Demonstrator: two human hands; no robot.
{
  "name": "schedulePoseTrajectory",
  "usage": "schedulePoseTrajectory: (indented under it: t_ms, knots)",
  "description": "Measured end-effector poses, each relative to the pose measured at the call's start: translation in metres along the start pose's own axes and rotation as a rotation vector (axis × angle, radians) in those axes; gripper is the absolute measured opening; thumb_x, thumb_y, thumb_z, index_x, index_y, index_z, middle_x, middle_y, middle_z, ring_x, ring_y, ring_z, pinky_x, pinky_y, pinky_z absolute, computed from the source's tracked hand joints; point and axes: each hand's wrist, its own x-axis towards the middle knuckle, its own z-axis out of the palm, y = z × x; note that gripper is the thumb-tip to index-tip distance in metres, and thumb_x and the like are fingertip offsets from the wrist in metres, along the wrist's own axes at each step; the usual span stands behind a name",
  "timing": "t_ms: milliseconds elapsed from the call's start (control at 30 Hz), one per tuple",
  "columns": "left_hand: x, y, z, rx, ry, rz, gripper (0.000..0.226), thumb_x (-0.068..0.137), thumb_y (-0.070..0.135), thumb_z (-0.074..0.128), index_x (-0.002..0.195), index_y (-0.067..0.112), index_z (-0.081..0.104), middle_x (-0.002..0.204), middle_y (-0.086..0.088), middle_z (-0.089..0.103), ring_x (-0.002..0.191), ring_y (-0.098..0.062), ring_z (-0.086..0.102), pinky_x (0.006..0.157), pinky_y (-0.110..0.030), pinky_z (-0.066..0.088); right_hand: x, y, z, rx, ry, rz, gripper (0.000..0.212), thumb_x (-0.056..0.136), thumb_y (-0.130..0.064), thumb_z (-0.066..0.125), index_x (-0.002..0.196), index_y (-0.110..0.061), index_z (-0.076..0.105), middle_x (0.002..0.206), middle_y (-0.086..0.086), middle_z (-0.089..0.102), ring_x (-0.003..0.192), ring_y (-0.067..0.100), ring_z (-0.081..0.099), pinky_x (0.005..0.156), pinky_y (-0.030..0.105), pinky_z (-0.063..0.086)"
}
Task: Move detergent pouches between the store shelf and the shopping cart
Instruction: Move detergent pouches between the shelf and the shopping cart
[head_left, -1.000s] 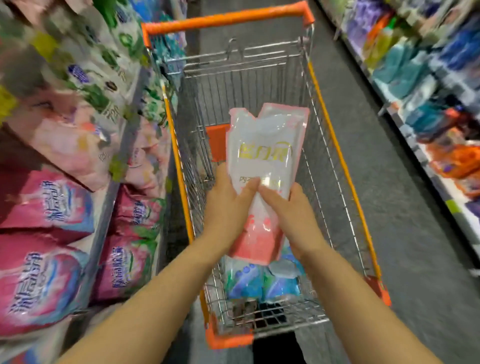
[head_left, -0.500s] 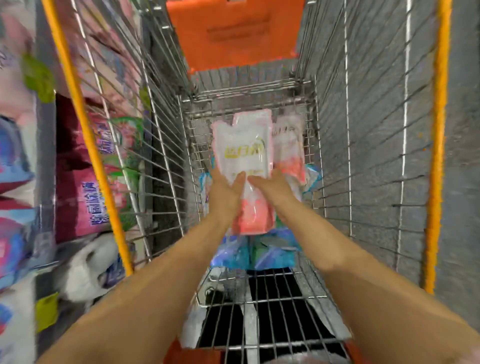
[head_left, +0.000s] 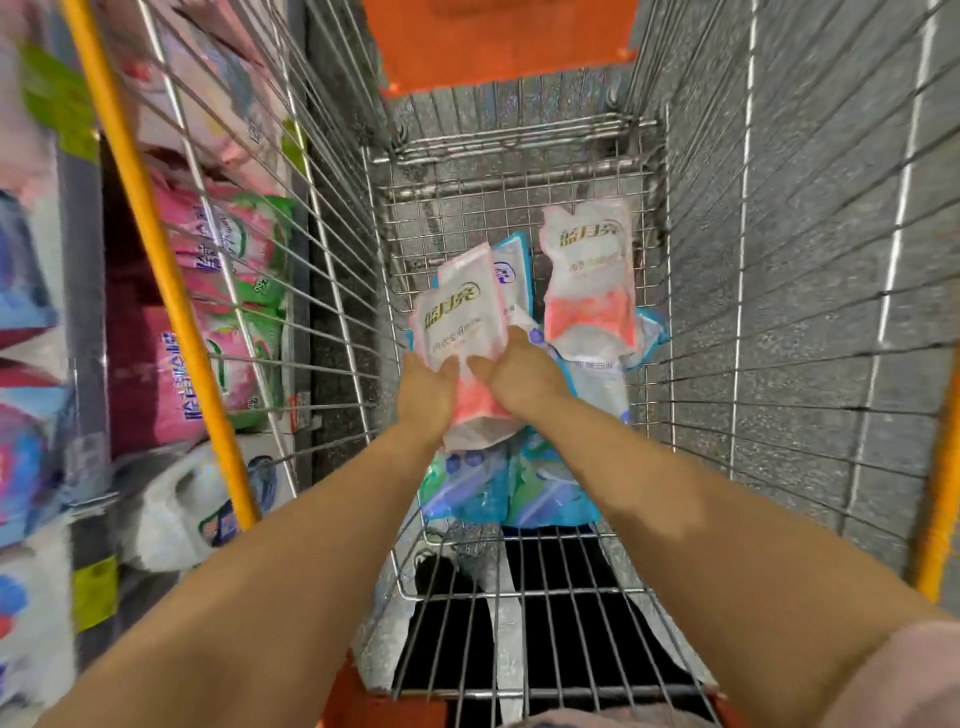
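Head view: deep inside the shopping cart (head_left: 150, 244), the left hand (head_left: 423, 389) and right hand (head_left: 522, 376) both clasp the near, pink end of a white detergent pouch (head_left: 462, 317). It hangs low over blue pouches (head_left: 509, 493) on the cart floor. The pouch looks soft, liquid-heavy and slick, so holding it two-handed by the bottom seam seems safest.
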Motion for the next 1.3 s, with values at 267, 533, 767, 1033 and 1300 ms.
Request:
schedulePoseTrajectory:
  t_ms: [267, 533, 767, 1033, 1300]
  knots:
    - [-0.026, 0.007, -0.018, 0.063, -0.03, 0.155, 0.043, 0.094, 0.022, 0.048, 0.133, 0.005, 0.04, 0.125, -0.017, 0.057, 0.115, -0.032, 0.053, 0.088, -0.028, 0.037, -0.038, -0.009, 0.02, -0.014, 0.117, -0.057, 0.053, 0.093, -0.038, 0.049, 0.134, -0.007, 0.035, 0.127, 0.016, 0.056, 0.116, 0.032, 0.054, 0.088, 0.035, 0.042]
    - [-0.098, -0.005, -0.053, 0.043, -0.033, 0.441, 0.037, 0.095, 0.025, 0.046, 0.129, 0.01, 0.048, 0.125, -0.012, 0.059, 0.114, -0.029, 0.054, 0.087, -0.028, 0.038, -0.124, -0.013, 0.033, 0.13, 0.275, -0.181, 0.039, 0.095, -0.018, 0.042, 0.133, -0.01, 0.041, 0.12, 0.019, 0.06, 0.111, 0.034, 0.055, 0.084, 0.034, 0.042]
    - [-0.194, -0.038, -0.125, -0.051, 0.105, 0.789, 0.03, 0.093, 0.021, 0.052, 0.119, 0.007, 0.058, 0.116, -0.012, 0.064, 0.109, -0.026, 0.058, 0.084, -0.026, 0.037, -0.236, -0.025, 0.051, 0.327, 0.549, -0.316, 0.028, 0.094, -0.027, 0.048, 0.119, -0.016, 0.057, 0.119, 0.008, 0.064, 0.111, 0.028, 0.056, 0.086, 0.03, 0.041]
    - [-0.314, -0.056, -0.227, -0.175, 0.273, 1.047, 0.028, 0.093, 0.029, 0.046, 0.091, 0.011, 0.067, 0.09, -0.009, 0.072, 0.092, -0.026, 0.064, 0.083, -0.033, 0.047, -0.375, -0.062, 0.047, 0.333, 0.724, -0.691, 0.02, 0.091, -0.026, 0.05, 0.1, -0.015, 0.064, 0.102, 0.008, 0.069, 0.1, 0.027, 0.061, 0.085, 0.036, 0.047]
    - [-0.446, -0.105, -0.296, -0.255, 0.603, 1.216, 0.029, 0.094, 0.022, 0.051, 0.066, 0.025, 0.058, 0.061, 0.011, 0.056, 0.059, 0.009, 0.053, 0.057, -0.007, 0.037, -0.524, -0.09, 0.048, 0.245, 0.682, -1.154, 0.016, 0.091, -0.023, 0.051, 0.079, -0.02, 0.06, 0.08, -0.002, 0.06, 0.083, 0.018, 0.056, 0.065, 0.029, 0.035]
